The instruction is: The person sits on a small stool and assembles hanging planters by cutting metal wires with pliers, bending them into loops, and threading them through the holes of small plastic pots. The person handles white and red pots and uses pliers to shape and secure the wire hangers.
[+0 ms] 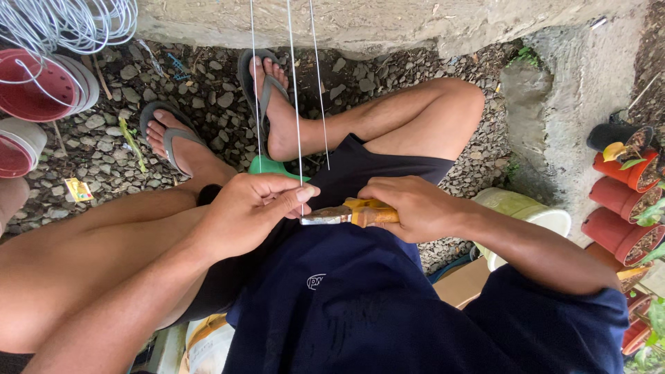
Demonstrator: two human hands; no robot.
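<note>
On the far left, red pots (31, 86) sit under a coil of white wire (69, 24). A small yellow packet (78, 189) lies flat on the gravel (208, 90). Your left hand (253, 208) pinches the thin wires (296, 104) that hang down over your lap. Hold them tight and straight. Your right hand (409, 206) is closed around the yellow-handled pliers (346, 213); their tip touches the wires by your left thumb. Squeeze slowly. Orange pots (623, 208) line the right edge.
</note>
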